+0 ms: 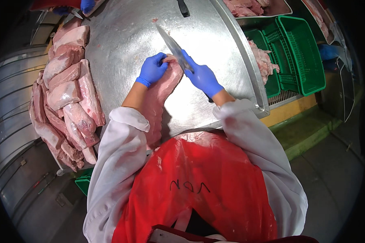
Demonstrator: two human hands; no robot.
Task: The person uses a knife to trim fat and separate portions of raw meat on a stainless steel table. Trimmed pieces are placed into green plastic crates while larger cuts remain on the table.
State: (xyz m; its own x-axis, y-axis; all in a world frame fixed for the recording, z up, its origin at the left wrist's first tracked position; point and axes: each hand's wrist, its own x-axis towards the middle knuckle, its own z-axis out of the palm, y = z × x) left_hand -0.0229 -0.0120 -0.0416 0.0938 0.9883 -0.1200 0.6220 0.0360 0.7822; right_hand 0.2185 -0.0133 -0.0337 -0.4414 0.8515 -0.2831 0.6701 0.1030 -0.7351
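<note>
My left hand (152, 71), in a blue glove, pinches the upper end of a long pale-pink slab of meat (162, 92) lying on the steel table (123, 36). The slab runs down between my forearms toward the red apron. My right hand (198, 75), also gloved in blue, grips a large knife (169, 42), its blade angled up and left beside the slab's upper end. Whether the blade touches the meat I cannot tell. A black-handled tool (183, 9) lies at the far part of the table, partly cut off.
Piled meat slabs (67, 91) cover the left side. At right are green baskets (302, 56), trimmings (261, 62) and a meat tray (253, 8). A co-worker's gloved hand (87, 5) shows at top left near a knife; blue gloves or cloth (326, 52) at far right.
</note>
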